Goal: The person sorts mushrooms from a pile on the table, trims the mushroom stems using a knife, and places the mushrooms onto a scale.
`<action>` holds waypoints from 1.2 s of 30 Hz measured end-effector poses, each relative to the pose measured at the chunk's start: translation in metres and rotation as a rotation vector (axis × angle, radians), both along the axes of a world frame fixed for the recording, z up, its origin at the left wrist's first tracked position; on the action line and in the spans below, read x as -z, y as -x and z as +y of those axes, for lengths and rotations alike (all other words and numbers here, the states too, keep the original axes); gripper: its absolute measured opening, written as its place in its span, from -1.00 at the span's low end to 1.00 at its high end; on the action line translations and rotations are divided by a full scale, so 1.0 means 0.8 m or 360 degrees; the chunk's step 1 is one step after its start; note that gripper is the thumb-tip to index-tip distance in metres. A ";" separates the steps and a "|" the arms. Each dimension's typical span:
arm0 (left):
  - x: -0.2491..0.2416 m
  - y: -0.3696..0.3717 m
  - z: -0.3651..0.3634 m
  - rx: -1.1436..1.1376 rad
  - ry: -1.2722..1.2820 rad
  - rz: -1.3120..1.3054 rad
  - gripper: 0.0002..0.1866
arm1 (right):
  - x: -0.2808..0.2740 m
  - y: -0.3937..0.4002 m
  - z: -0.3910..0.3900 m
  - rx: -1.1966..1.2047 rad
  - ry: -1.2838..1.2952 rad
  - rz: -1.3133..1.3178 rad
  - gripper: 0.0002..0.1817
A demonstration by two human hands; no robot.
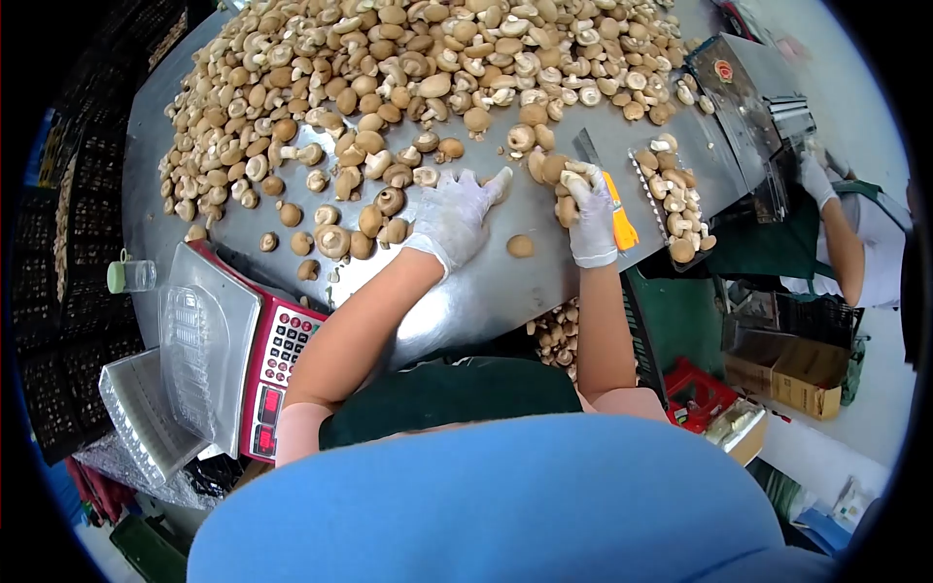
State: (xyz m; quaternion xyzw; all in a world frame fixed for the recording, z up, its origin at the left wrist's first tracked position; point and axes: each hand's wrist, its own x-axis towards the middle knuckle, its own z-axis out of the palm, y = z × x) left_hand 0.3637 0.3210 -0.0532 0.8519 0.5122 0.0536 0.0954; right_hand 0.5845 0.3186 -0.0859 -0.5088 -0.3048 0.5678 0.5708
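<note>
My left hand [455,216], in a thin white glove, rests low over the metal table with its fingers apart and nothing visible in it. Brown-capped mushrooms [391,201] lie just left of its fingertips. In the same kind of glove, my right hand [589,212] is closed around a few mushrooms [562,199], partly hidden by the fingers. Right beside that hand lies a knife [619,212] with an orange handle, its blade pointing away from me. A single mushroom [520,246] sits between my hands. Farther right, a clear plastic tray [665,231] holds several mushrooms.
A large mushroom heap [389,58] covers the table's far side. At left stand a red scale [282,360], stacked clear trays [146,418] and a green-capped jar [131,275]. A metal machine [739,107] and a co-worker's gloved hand [816,180] are at right. Mushrooms fill a crate [632,330] below.
</note>
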 end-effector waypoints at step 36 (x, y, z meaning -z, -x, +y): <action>-0.042 0.117 -0.090 -0.0510 0.0480 -0.1304 -0.64 | 0.012 0.034 -0.091 -0.0411 -0.0747 -0.1967 -0.43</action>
